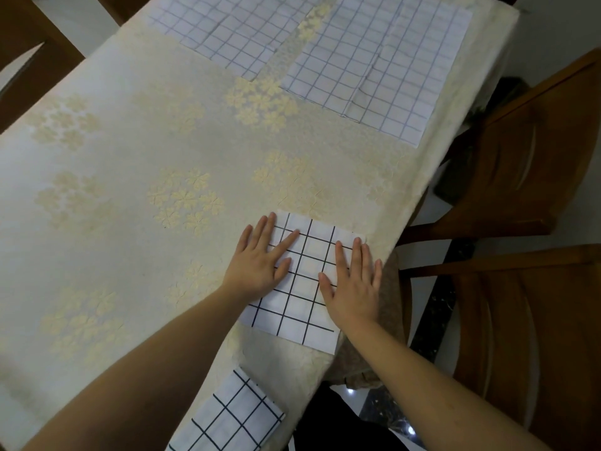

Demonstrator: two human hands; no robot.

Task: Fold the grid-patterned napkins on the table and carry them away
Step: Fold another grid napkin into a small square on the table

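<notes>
A folded white napkin with a black grid (pixel 304 281) lies flat near the table's right edge. My left hand (pixel 261 258) rests palm down on its left side, fingers spread. On its right side my right hand (pixel 354 283) presses flat, fingers apart. Neither hand grips anything. Another folded grid napkin (pixel 232 418) lies at the near edge, partly under my left forearm. Two unfolded grid napkins lie at the far end: one at the far middle (pixel 227 30), one at the far right (pixel 380 66).
The table wears a cream cloth with pale flower clusters (pixel 130 157). Wooden chairs stand on the right (pixel 527 151), near right (pixel 527 336) and at the far left corner (pixel 29 50). The table's right edge runs just beside my right hand.
</notes>
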